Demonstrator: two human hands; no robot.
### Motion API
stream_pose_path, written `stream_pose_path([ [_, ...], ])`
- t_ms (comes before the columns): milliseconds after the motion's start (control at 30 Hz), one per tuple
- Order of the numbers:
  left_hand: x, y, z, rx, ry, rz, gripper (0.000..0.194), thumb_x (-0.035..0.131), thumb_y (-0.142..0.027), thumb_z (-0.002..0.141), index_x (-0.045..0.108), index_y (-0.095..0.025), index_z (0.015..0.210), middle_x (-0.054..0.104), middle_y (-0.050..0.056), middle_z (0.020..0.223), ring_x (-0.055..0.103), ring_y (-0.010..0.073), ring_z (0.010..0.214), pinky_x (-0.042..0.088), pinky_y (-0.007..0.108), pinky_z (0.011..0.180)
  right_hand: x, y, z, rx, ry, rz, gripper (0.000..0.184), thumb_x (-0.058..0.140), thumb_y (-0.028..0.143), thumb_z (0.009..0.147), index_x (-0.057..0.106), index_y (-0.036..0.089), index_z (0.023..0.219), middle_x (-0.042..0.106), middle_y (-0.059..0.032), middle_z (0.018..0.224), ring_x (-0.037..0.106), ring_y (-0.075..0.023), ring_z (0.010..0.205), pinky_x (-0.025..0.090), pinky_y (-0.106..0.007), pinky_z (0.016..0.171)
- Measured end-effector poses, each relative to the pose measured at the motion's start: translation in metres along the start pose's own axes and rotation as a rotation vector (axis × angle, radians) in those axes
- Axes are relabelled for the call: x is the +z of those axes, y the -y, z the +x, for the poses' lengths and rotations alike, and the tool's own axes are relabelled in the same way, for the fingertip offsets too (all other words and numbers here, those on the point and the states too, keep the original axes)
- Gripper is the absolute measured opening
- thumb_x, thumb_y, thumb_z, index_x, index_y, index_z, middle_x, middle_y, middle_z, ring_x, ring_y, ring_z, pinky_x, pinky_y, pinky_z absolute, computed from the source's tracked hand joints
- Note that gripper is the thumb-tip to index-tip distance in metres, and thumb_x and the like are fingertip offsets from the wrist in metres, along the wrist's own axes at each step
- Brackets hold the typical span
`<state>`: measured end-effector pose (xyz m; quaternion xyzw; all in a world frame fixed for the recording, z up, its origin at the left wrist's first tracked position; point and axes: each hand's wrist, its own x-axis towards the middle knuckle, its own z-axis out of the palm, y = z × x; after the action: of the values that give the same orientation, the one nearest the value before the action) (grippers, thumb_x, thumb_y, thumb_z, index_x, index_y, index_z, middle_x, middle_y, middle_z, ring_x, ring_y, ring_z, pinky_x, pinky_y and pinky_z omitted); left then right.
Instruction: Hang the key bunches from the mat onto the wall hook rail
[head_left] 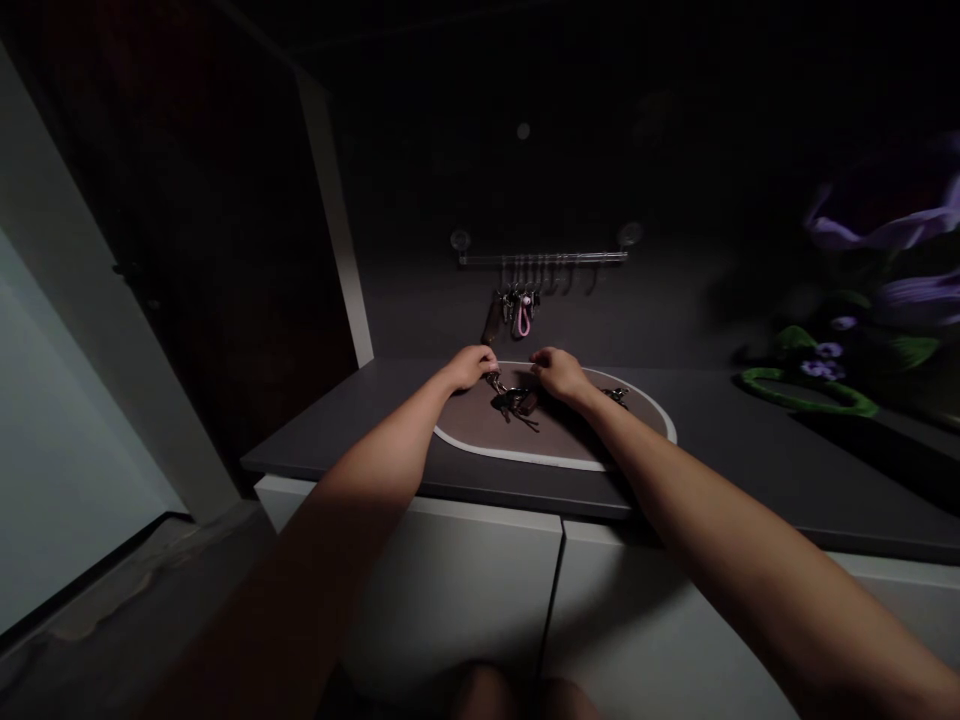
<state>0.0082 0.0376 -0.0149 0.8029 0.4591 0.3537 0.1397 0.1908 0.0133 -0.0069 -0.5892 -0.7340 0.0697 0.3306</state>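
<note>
Forearms (720, 530) over oval mat (487, 440), hands apart.
Left hand (469, 367) pinching dark keychain (517, 402); right hand (561, 375), grip unclear; some keychains (523, 316) on rail (585, 257), others on mat.

- Your left forearm (379, 455) reaches far from the near left, its hand (469, 367) curled, fingertips drawn together.
- Your right forearm (720, 510) angles in from the near right; your right hand (561, 374) bends inward, palm down.
- Both hands are bare, apart.
</note>
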Motion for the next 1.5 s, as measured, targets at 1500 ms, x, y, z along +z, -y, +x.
stream_pose_path([
  [1500,0.006,-0.043,-0.008,-0.197,-0.004,-1.088,0.011,0.058,-0.017,0.078,0.049,-0.011,0.075,0.059,0.002,0.073,0.058,0.008,0.067,0.046,0.038,0.084,0.006,0.0,-0.001,-0.228,-0.03,0.666,0.024,0.059,0.037,0.068,0.063,0.015,0.076,0.065,-0.0026,0.075,0.056,-0.0123,0.068,0.042,-0.025,0.068],
])
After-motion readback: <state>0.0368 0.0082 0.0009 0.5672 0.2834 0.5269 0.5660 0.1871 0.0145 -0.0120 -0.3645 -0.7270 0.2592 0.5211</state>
